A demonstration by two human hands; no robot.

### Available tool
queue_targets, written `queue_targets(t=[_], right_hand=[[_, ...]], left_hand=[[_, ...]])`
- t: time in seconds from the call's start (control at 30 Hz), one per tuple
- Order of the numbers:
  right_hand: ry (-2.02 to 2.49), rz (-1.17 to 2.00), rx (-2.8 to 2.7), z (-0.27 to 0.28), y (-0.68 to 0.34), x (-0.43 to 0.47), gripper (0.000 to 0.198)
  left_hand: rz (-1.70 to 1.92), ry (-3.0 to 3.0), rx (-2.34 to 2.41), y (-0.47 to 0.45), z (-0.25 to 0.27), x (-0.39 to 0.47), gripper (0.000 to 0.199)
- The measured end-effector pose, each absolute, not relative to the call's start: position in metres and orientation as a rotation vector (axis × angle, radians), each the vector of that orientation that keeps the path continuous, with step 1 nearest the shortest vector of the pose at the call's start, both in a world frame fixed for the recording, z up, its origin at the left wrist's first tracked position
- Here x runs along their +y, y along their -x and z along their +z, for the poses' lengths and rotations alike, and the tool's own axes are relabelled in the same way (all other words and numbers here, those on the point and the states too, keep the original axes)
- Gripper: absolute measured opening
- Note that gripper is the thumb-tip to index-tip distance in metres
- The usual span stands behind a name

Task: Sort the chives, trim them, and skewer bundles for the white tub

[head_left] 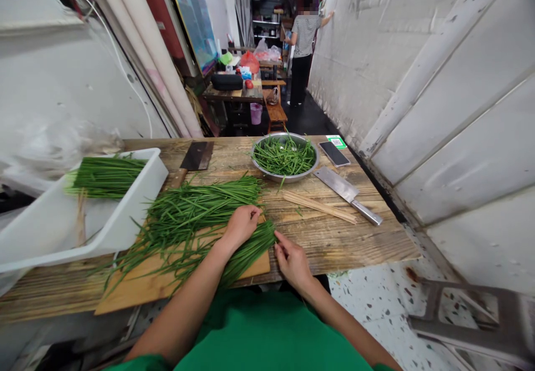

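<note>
The fingers of the left hand are curled in, close above a slim bunch of green stalks; I can't tell whether they pinch anything. The right hand has its index finger out to the bunch's right end, the thumb a narrow gap away. That bunch lies on the near right part of a tan wooden cutting board, and a broader heap of loose green stalks spreads on its far side. Around them on the weathered plank worktop I see thin pale wooden sticks to the right, a silvery steel cleaver beyond, a round metal bowl of cut greens farther off, and a long white plastic tray at left.
</note>
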State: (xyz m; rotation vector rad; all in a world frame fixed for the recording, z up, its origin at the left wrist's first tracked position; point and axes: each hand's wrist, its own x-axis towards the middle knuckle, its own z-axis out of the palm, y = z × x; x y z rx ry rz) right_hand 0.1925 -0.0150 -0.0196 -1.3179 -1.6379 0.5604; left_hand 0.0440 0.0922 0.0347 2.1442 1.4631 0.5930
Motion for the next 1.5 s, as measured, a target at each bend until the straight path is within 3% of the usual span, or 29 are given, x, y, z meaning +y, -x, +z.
queue_targets(t=[0.73,1.07,1.3,1.5], right_hand=[[1.348,0.547,-1.633,-0.021,-0.191,-0.013,0.036],[1.336,0.516,-1.642,-0.021,-0.19,-0.014,0.036],[1.304,0.526,-1.635,-0.022,-0.188,-0.016,0.036],[1.313,0.538,-1.637,-0.024,-0.188,-0.017,0.036]], left_hand=[[0.597,-2.219,1.4,-0.04,0.033,0.09,0.018],[0.486,-2.38,1.117,-0.035,0.05,0.077,0.019],[0.687,-2.595,1.516,-0.011,0.067,0.092,0.021],[0.527,-2.732,1.487,0.0,0.07,0.122,0.013]])
